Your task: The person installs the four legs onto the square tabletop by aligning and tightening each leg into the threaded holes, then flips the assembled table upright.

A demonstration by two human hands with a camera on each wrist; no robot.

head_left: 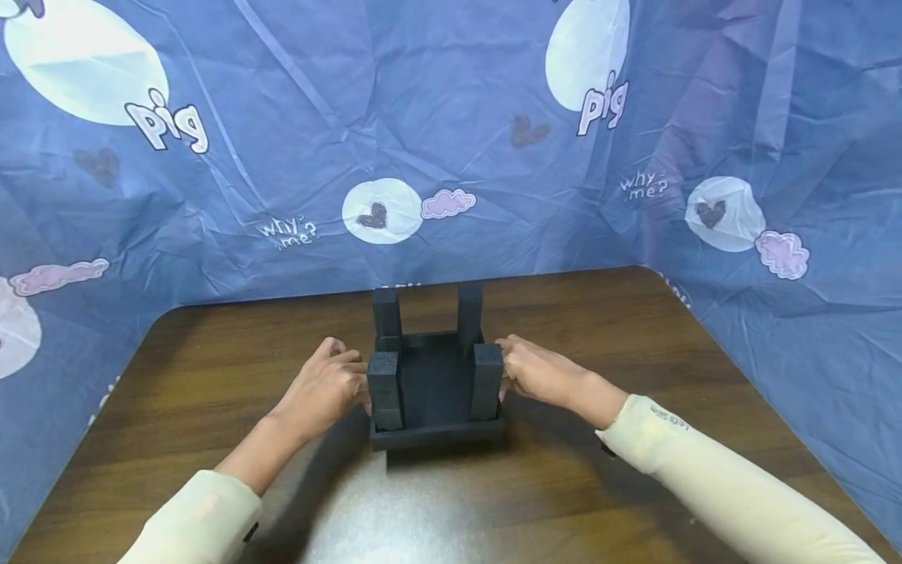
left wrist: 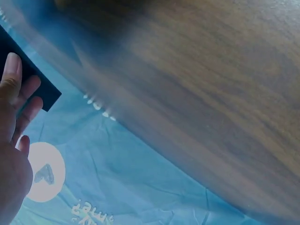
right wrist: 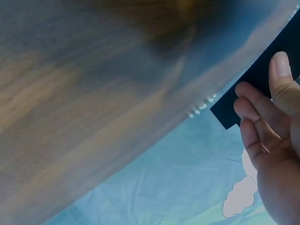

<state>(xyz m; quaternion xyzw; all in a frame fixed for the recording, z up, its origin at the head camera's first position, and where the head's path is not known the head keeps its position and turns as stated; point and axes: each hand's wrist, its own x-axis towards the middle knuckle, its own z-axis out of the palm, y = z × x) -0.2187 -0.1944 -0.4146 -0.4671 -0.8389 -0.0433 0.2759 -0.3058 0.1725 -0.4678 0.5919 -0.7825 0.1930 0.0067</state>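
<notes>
A black, shallow square stand [head_left: 437,385] with an upright block-like post [head_left: 486,384] at each corner is in the middle of the head view. My left hand [head_left: 326,385] grips its left side, and my right hand [head_left: 541,373] holds the right side at about the same height. From the left wrist, the thumb [left wrist: 11,72] lies on the stand's dark panel [left wrist: 47,93] with the other fingers bent behind its edge. The right wrist view mirrors this, thumb [right wrist: 281,65] against the black edge [right wrist: 227,112] and fingers curled beneath. A shadow falls under the stand's near edge.
A brown wood-grain table [head_left: 599,501] with rounded far corners spreads around the stand. Blue printed cloth [head_left: 437,117] hangs behind the table and along both sides. Pale sleeves [head_left: 705,470] cover both forearms.
</notes>
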